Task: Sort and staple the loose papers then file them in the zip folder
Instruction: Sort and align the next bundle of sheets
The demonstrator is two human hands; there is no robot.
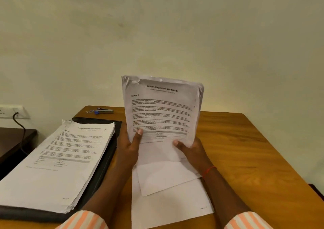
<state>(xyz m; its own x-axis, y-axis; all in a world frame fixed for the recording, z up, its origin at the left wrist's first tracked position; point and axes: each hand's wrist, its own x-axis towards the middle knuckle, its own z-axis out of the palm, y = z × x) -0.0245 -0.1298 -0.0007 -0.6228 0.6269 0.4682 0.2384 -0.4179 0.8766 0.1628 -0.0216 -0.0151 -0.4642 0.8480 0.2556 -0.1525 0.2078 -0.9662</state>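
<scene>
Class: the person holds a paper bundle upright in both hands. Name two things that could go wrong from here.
The left hand and right hand grip the bundle only near its bottom, and its top corners are crumpled: sheets may sag or slip out of order. The tall stack lies on the zip folder, so opening that could spill it.

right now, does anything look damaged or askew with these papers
The upright transcript bundle has crumpled, torn top corners, worst at top left. The loose sheets below it lie fanned at mismatched angles on the table.

zip folder (pixel 107 158) mostly under paper stack (pixel 61 158)
</scene>
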